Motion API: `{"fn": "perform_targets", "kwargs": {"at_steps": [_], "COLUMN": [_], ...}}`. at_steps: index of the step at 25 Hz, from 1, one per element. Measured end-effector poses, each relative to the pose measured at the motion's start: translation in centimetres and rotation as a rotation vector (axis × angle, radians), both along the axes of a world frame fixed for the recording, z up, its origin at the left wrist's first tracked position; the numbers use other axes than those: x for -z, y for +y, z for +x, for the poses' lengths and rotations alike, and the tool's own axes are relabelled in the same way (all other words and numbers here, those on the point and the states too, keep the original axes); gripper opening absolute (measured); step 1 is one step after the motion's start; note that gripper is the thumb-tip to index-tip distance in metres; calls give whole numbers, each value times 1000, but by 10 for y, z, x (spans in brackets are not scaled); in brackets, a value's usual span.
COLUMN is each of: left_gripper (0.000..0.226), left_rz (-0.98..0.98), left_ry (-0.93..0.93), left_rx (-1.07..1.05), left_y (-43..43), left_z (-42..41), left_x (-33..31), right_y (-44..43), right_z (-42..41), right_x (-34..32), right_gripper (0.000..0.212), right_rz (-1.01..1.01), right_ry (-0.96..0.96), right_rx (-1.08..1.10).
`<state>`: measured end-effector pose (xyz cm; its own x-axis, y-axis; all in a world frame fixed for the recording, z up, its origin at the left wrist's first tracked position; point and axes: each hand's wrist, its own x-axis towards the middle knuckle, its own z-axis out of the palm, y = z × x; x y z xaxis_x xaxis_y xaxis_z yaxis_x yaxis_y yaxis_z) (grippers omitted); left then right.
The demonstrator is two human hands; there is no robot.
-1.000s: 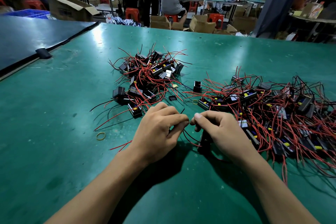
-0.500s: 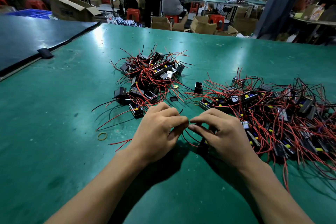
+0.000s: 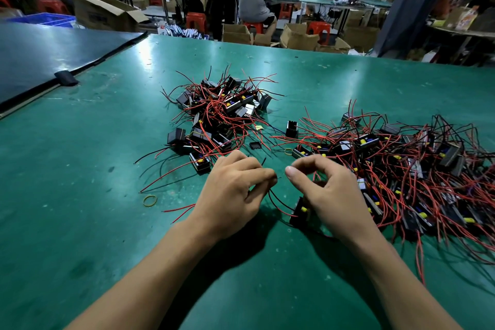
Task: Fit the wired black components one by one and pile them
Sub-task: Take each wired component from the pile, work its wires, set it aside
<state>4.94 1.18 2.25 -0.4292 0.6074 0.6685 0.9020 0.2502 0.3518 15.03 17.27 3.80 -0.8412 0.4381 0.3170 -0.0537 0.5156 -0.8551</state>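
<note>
Thumb and forefinger of the left hand point(image 3: 235, 187) pinch the thin black wires point(image 3: 273, 201) of a black component point(image 3: 298, 213) that lies on the green surface point(image 3: 80, 169) low in the middle of the frame, partly under the right hand point(image 3: 329, 195). The right hand's fingers are curled, thumb and forefinger tips nearly meeting, and whether they grip anything cannot be told. One pile of wired components point(image 3: 222, 112) sits at the frame's centre, a larger tangle point(image 3: 415, 169) spreads across the right, and a yellow rubber band point(image 3: 150, 200) lies left of the hands
</note>
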Motion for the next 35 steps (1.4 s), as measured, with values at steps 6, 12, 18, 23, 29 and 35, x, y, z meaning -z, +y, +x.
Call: {"fn": "perform_targets", "kwargs": {"at_steps": [6,12,18,23,29,35], "left_gripper": [18,16,18,17,17,16], "left_rz": [-3,12,4,11,-49,-36], "left_ry": [-40,-23,92,128,90,76], "left_rx": [14,1,-69,-87,-75,-56], "left_y": [-1,1,1,-1,-3,-2], "left_z": [-2,-1,3,2,-1,1], "left_x": [-1,-1,-3,-4,-3,-4], "right_y": [8,7,-7,-5,4,-5], "right_z": [-1,-2,-4,-1,0,2], "right_x": [10,9,1,-6,4,2], "right_gripper": [17,5,25,22,7,13], "right_rz": [460,357,3,-330,441,298], "right_ry": [247,177,-170,-209,82,63], "right_rx": [-93,-91,-71,-161,-121,-50]}}
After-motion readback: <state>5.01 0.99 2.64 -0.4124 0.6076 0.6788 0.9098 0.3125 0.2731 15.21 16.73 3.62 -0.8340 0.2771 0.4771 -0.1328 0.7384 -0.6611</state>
